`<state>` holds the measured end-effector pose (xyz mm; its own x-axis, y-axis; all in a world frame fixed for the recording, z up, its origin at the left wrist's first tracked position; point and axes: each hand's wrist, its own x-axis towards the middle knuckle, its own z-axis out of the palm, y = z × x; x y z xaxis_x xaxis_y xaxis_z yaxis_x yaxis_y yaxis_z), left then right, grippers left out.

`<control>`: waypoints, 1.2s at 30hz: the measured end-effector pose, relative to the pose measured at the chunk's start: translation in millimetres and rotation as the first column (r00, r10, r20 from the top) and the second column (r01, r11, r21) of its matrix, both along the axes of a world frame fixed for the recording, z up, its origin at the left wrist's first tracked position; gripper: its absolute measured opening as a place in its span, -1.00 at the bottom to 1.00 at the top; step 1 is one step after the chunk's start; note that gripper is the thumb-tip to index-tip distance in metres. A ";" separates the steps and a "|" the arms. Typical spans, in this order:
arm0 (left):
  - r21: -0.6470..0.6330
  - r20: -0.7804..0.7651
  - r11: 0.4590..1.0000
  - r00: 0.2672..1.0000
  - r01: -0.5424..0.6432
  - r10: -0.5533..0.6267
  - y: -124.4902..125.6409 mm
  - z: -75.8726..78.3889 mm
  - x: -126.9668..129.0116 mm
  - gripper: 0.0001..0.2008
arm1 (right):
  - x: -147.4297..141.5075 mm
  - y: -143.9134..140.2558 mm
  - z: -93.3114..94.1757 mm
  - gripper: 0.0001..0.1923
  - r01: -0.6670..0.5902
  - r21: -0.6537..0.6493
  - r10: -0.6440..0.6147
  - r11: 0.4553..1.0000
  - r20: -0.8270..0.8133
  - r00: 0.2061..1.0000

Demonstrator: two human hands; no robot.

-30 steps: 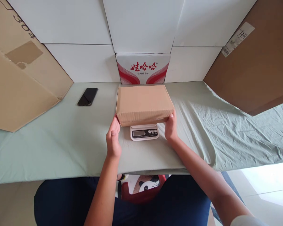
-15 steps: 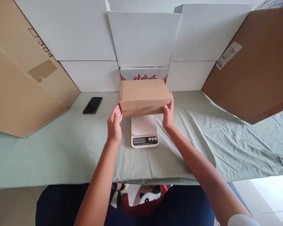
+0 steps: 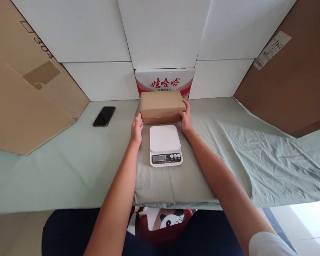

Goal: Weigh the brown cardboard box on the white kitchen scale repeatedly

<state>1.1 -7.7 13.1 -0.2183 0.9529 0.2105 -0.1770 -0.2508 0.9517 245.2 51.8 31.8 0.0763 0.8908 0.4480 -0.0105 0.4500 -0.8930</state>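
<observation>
A closed brown cardboard box (image 3: 162,102) is between my two hands at the back of the table, just behind a white kitchen scale (image 3: 165,138). My left hand (image 3: 137,129) grips the box's left end near its front corner. At the right end, my right hand (image 3: 186,117) has its thumb on the front face and fingers round the side. The box looks level and close to the cloth; I cannot tell whether it rests there. Nothing lies on the scale's platform, and its display looks blank.
A black phone (image 3: 104,116) lies on the green cloth (image 3: 69,167) to the left. Large cardboard panels stand at the left (image 3: 29,92) and right (image 3: 285,81). White panels (image 3: 96,80) and a white and red printed carton (image 3: 164,79) line the back.
The cardboard box has moved back and down, away from above the scale, with both hands still on it. The scale's whole platform now shows. The view has tilted slightly.
</observation>
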 end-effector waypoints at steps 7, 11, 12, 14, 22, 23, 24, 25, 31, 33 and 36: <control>-0.004 -0.025 1.000 1.000 0.005 -0.005 -0.4 -2.7 -3.9 -0.02 | -3.8 -6.6 -2.3 -0.34 0.007 -0.005 -0.007 1.000 -0.002 1.000; -0.008 -0.017 1.000 1.000 -0.007 0.007 -0.8 -2.0 -4.0 0.01 | -6.7 -12.5 0.0 -0.34 0.015 0.006 -0.015 1.000 0.009 1.000; -0.008 -0.016 1.000 1.000 -0.009 0.009 -1.1 -1.7 -3.7 0.02 | -7.5 -13.6 0.4 -0.34 0.017 0.006 -0.017 1.000 0.015 1.000; -0.009 -0.015 1.000 1.000 -0.008 0.008 -2.0 -0.8 -3.3 0.04 | -8.5 -14.7 0.6 -0.34 0.018 0.007 -0.018 1.000 0.029 0.999; 0.033 -0.003 0.992 0.992 -0.124 0.124 -2.9 7.7 -24.6 -0.05 | 12.6 5.1 -11.0 -0.23 0.121 -0.022 -0.122 0.992 -0.059 0.991; 0.028 0.012 0.990 0.990 -0.141 0.141 -2.6 9.1 -28.5 -0.04 | 16.4 8.2 -13.3 -0.22 0.139 -0.035 -0.141 0.990 -0.078 0.987; 0.021 0.027 0.987 0.987 -0.156 0.156 -2.3 10.2 -31.6 -0.02 | 19.4 10.7 -15.4 -0.21 0.149 -0.051 -0.154 0.987 -0.095 0.984; 0.014 0.040 0.986 0.985 -0.168 0.167 -1.8 10.9 -33.8 -0.01 | 21.3 12.4 -17.0 -0.21 0.149 -0.073 -0.156 0.986 -0.107 0.982; -0.060 -0.004 0.995 0.997 -0.075 0.074 4.1 4.8 -27.4 0.00 | 10.7 6.7 -17.3 -0.29 0.027 -0.185 -0.043 0.982 -0.082 0.996; -0.071 -0.028 0.997 0.999 -0.023 0.021 6.1 0.6 -21.7 -0.01 | 5.2 2.0 -15.4 -0.31 0.004 -0.149 -0.013 0.989 -0.062 0.998; -0.070 -0.050 0.997 0.999 0.016 -0.020 7.9 -3.9 -15.1 0.01 | 0.2 -4.6 -11.8 -0.34 -0.011 -0.101 0.007 0.995 -0.036 0.999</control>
